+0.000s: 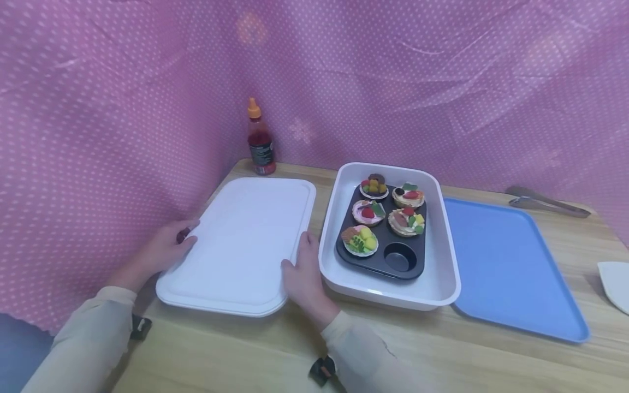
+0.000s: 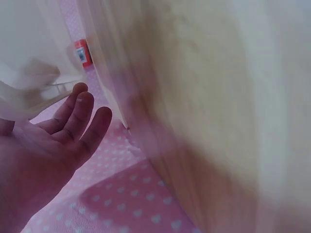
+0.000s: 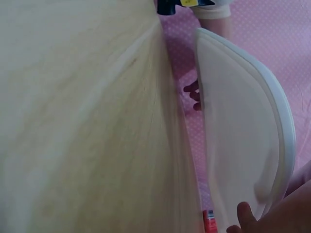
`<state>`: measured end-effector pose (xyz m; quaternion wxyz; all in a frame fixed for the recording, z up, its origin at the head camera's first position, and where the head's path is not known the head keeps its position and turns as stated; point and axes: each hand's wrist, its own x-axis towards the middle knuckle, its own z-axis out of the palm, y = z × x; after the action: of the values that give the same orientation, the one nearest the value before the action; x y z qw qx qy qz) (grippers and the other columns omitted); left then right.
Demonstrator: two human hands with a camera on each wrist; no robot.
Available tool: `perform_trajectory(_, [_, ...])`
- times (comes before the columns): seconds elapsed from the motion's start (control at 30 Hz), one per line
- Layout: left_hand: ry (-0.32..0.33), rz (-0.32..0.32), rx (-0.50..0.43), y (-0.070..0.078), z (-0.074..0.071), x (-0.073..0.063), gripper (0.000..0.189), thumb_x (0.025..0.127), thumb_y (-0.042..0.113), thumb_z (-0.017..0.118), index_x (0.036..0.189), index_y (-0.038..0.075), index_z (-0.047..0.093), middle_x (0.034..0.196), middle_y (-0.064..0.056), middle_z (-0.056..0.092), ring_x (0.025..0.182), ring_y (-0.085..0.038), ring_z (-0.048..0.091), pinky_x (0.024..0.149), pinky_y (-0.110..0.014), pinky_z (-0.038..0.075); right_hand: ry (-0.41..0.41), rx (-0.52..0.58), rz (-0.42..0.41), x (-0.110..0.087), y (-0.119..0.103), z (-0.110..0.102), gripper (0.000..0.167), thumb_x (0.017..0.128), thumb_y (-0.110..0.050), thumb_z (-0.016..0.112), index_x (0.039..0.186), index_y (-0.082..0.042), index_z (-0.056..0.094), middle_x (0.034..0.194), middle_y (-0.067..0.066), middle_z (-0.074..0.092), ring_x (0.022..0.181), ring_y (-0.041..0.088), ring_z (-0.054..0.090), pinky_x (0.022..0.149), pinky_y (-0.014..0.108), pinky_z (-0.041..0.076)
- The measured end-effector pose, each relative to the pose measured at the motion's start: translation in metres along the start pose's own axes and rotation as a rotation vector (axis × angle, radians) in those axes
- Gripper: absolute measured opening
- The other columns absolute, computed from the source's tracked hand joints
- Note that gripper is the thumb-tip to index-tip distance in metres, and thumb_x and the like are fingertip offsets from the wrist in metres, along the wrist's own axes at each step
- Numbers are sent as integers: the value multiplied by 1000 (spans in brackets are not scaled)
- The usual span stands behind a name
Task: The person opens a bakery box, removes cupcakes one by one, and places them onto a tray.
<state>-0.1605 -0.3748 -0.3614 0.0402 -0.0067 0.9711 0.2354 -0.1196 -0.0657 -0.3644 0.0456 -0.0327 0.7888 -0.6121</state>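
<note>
A white rectangular lid (image 1: 241, 240) with rounded corners is held level above the left part of the table, underside showing in the right wrist view. At its left edge, my left hand (image 1: 169, 248) pinches it, thumb on top; in the left wrist view the fingers reach beneath. My right hand (image 1: 307, 278) grips the opposite edge, thumb on the upper face. Just right of that hand stands a white plastic bin (image 1: 444, 245). Inside lies a black muffin tin (image 1: 373, 265) with several topped tarts, such as a pink cream one (image 1: 368, 213); its front right cup is bare.
A red sauce bottle (image 1: 261, 144) with an orange cap stands at the back left. Right of the bin lies a blue tray (image 1: 511, 267), with metal tongs (image 1: 545, 202) behind it. A white object (image 1: 616, 284) is cut off at the right. Pink dotted cloth (image 1: 393, 82) hangs behind.
</note>
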Motion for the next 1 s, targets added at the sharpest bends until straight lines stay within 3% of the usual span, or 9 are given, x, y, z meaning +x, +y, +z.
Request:
perform_trajectory(0.3, [-6, -1, 12, 2, 4, 5, 53, 104, 19, 51, 152, -1, 38, 137, -34, 51, 126, -51, 50, 105, -65, 42, -26, -13, 34, 4, 6, 2, 79, 95, 1, 51, 161, -2, 9, 169, 17, 2, 157, 30, 5, 127, 47, 11])
perform_trajectory(0.57, [-31, -18, 5, 3, 4, 5, 53, 103, 20, 53, 149, -3, 41, 131, -33, 54, 120, -48, 54, 101, -64, 45, -36, -11, 56, 9, 16, 3, 79, 93, -2, 56, 160, 0, 14, 169, 18, 3, 157, 34, 7, 126, 49, 11])
perform_trajectory(0.83, [-56, 5, 29, 3, 4, 10, 51, 100, 18, 58, 144, -5, 46, 122, -31, 60, 111, -45, 59, 95, -62, 48, -30, -40, 98, 11, 20, 5, 78, 95, -9, 60, 160, -1, 18, 170, 17, 4, 157, 34, 9, 126, 49, 12])
perform_trajectory(1.0, [-83, -22, 20, 5, 5, 13, 54, 99, 19, 60, 144, -5, 45, 121, -31, 61, 109, -43, 61, 92, -58, 51, 0, -38, 88, 13, 24, 6, 77, 95, -9, 60, 159, 2, 19, 169, 20, 7, 156, 35, 10, 127, 49, 12])
